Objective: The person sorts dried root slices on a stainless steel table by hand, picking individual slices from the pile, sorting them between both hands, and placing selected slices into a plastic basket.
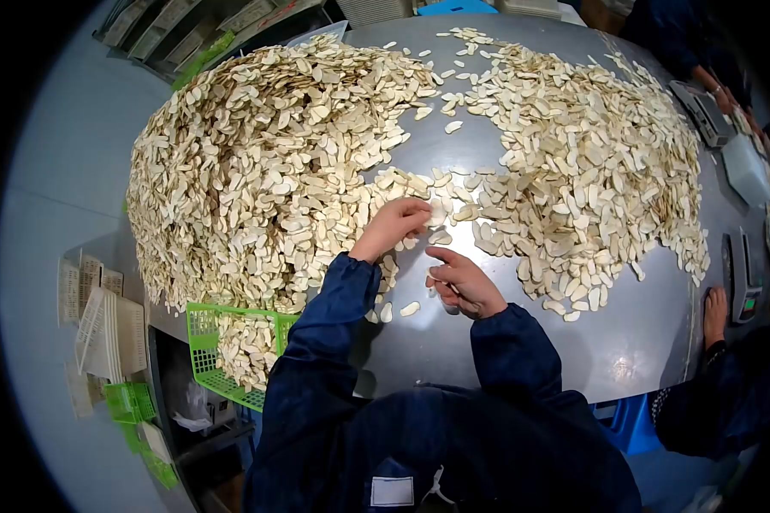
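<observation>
Pale, flat, oval dried slices lie on a metal table in a big heap [257,162] at the left and a lower, wider pile [582,162] at the right. A thin trail of slices joins the two piles. Over this trail, my left hand [395,227] has its fingers bent together, their tips closed at the edge of a pale slice [437,214]. Just below and to the right is my right hand [466,284], the index finger stretched out and the other fingers loosely curled and apart. I see no slice clearly held in it.
A green basket [198,342] with slices hangs at the table's [419,342] near left edge. White crates [111,333] are stacked on the left. Scales [743,278] stand at the right, beside a co-worker's hand [715,315]. Another person's hands are at the far right.
</observation>
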The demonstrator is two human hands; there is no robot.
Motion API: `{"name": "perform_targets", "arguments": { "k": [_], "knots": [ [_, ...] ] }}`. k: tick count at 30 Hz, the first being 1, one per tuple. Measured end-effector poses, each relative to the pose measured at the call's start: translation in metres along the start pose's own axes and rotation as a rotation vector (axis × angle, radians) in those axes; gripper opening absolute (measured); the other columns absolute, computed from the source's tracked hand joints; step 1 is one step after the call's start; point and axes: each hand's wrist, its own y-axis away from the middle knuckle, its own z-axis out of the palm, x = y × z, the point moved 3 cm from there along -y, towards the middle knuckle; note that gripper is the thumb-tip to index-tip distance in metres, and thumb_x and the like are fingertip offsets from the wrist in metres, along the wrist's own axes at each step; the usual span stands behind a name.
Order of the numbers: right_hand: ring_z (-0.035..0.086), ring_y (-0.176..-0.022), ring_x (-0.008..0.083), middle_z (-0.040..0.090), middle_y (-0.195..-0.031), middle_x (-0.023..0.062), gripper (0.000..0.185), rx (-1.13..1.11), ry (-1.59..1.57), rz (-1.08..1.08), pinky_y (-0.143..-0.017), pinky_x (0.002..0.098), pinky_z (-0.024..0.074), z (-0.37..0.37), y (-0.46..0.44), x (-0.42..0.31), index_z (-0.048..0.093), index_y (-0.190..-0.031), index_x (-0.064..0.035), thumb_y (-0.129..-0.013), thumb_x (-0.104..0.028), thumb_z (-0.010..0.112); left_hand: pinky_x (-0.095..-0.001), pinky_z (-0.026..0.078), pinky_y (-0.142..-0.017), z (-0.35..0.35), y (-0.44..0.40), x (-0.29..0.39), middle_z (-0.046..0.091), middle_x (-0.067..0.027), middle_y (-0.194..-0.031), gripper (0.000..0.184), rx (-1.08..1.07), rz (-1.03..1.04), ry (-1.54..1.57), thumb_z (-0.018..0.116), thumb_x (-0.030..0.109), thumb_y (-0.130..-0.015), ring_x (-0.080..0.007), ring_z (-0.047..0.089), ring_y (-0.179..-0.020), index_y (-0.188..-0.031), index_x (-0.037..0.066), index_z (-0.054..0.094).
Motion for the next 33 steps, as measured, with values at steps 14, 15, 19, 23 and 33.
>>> {"name": "perform_targets", "arguments": {
  "k": [14,15,19,23,33],
  "knots": [
    [0.041,-0.047,0.0058,0.056,-0.077,0.0067,0.052,0.318,-0.206,-0.498,-0.037,0.0206,0.0317,-0.039,0.001,-0.029,0.036,-0.134,0.0023,-0.086,-0.005,0.054,-0.0301,0.047,-0.056,-0.015,0.011,-0.009,0.062,-0.0117,-0.065,0.014,0.276,0.175,-0.635,0.061,0.009,-0.081,-0.0192,0.059,-0.057,-0.085,-0.004,0.061],
    [0.041,-0.047,0.0054,0.056,-0.077,0.0065,0.047,0.263,-0.244,-0.499,-0.037,0.02,0.0321,-0.039,0.001,-0.03,0.04,-0.131,0.0015,-0.087,-0.005,0.054,-0.0313,0.047,-0.056,-0.01,0.013,-0.007,0.062,-0.0125,-0.066,0.014,0.271,0.173,-0.672,0.062,0.01,-0.08,-0.0212,0.059,-0.057,-0.084,-0.003,0.061],
    [0.044,-0.049,0.0048,0.058,-0.079,0.0068,0.035,0.152,-0.22,-0.407,-0.037,0.0193,0.0329,-0.028,-0.004,-0.019,0.049,-0.122,-0.0001,-0.088,-0.005,0.053,-0.037,0.048,-0.062,0.015,0.013,-0.001,0.06,-0.0164,-0.071,0.014,0.281,0.198,-0.849,0.065,0.011,-0.077,-0.0306,0.061,-0.068,-0.081,-0.001,0.059],
    [0.042,-0.046,0.0051,0.059,-0.079,0.007,0.032,0.118,-0.18,-0.327,-0.037,0.0193,0.0328,-0.022,-0.004,-0.016,0.051,-0.12,-0.0003,-0.088,-0.005,0.054,-0.0377,0.049,-0.071,0.034,0.012,-0.011,0.06,-0.0178,-0.088,0.021,0.166,0.463,-0.742,0.062,0.004,-0.076,-0.0335,0.061,-0.081,-0.096,0.0,0.061],
    [0.042,-0.048,0.0087,0.057,-0.079,0.0096,0.065,0.263,-0.2,-0.323,-0.038,0.0209,0.0319,-0.026,-0.011,-0.014,0.025,-0.141,0.0033,-0.083,-0.003,0.055,-0.0366,0.047,-0.078,0.01,0.011,0.006,0.051,-0.0186,-0.105,0.035,0.196,0.277,-0.812,0.06,0.01,-0.08,-0.0327,0.056,-0.092,-0.114,0.003,0.058]
  ]
}}
